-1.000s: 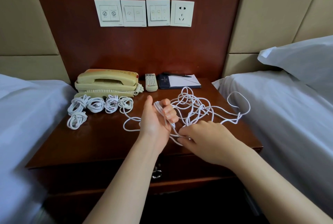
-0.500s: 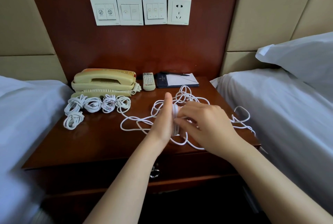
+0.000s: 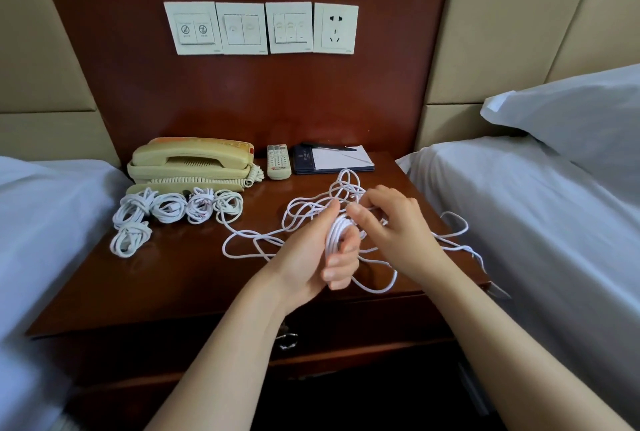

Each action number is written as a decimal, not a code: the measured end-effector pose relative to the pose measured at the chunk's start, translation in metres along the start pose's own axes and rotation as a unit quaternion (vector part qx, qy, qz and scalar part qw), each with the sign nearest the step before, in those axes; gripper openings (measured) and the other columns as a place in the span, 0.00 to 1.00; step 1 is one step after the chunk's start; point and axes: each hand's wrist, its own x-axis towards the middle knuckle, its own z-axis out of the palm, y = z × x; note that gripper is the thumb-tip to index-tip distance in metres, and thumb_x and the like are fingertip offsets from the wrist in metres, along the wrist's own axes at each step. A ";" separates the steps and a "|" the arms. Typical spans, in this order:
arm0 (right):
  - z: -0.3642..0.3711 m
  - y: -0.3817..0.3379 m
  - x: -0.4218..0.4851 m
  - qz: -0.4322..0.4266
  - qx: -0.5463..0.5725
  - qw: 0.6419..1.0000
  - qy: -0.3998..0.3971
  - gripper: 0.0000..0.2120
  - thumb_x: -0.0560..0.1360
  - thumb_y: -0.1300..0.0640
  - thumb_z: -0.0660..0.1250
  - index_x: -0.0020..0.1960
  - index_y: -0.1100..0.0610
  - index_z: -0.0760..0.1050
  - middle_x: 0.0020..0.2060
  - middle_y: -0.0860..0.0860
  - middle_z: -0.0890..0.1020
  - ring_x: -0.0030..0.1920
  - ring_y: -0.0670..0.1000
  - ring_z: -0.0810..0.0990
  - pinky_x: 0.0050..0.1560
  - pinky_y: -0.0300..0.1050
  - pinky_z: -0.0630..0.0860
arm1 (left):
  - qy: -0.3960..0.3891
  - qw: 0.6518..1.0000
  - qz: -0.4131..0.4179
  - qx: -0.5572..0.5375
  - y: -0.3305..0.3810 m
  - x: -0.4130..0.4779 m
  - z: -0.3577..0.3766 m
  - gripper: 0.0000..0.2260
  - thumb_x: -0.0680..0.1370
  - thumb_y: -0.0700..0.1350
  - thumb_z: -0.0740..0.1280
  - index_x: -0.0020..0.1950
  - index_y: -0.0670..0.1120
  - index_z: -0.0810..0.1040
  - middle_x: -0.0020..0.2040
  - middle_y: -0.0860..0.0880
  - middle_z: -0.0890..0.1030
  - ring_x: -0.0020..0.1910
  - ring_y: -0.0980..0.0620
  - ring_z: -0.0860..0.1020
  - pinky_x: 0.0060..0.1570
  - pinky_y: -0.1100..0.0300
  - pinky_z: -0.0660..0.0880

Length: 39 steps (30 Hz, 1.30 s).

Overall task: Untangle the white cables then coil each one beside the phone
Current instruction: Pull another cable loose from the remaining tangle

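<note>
Hovering over the front right of the dark reddish wooden nightstand [image 3: 173, 278], the person's left hand [image 3: 311, 257] is turned palm up with its fingers curled. Several turns of thin white cable [image 3: 334, 236] are wound round those fingers, and the thumb lies straight beside the loop. The right hand [image 3: 391, 233], just beside it, pinches a strand of the same cable between thumb and forefinger, close to the wound turns.

The rest of the cable sprawls in loose, crossing loops over the right half of the tabletop. One loop reaches the right edge near the white-sheeted bed [image 3: 519, 209]. Whether these loops are one cable or several cannot be told.

Five small coils of white cable [image 3: 169, 209] lie at the back left, in front of the cream corded telephone [image 3: 190, 160]. Four sit in a row just beside its base, and the fifth lies in front of the leftmost.

Right of the phone stand a white remote control [image 3: 278, 161] and a dark-covered notepad [image 3: 341, 158] with a black pen [image 3: 329, 146] on it.
</note>
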 end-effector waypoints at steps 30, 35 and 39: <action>-0.021 0.063 0.026 0.133 0.025 0.956 0.260 0.13 0.80 0.59 0.60 0.37 0.55 0.70 0.28 0.47 0.70 0.30 0.43 0.68 0.34 0.41 0.62 | 0.339 0.911 0.143 -0.184 0.017 0.004 -0.037 0.22 0.83 0.50 0.47 0.30 0.46 0.61 0.19 0.53 0.59 0.16 0.57 0.57 0.18 0.66 0.56; 0.000 0.027 0.035 0.129 0.222 0.948 0.188 0.13 0.81 0.60 0.57 0.37 0.56 0.69 0.26 0.48 0.68 0.28 0.46 0.66 0.29 0.41 0.64 | 0.349 0.932 0.054 -0.080 0.009 0.017 -0.034 0.24 0.84 0.52 0.46 0.31 0.43 0.65 0.16 0.53 0.59 0.14 0.57 0.57 0.17 0.70 0.56; 0.015 0.013 0.030 0.124 0.241 0.959 0.082 0.16 0.80 0.60 0.58 0.34 0.59 0.68 0.24 0.46 0.67 0.27 0.43 0.64 0.29 0.37 0.62 | 0.331 0.938 0.042 -0.089 0.008 0.020 -0.028 0.25 0.84 0.53 0.47 0.31 0.42 0.65 0.16 0.52 0.59 0.13 0.57 0.58 0.18 0.71 0.56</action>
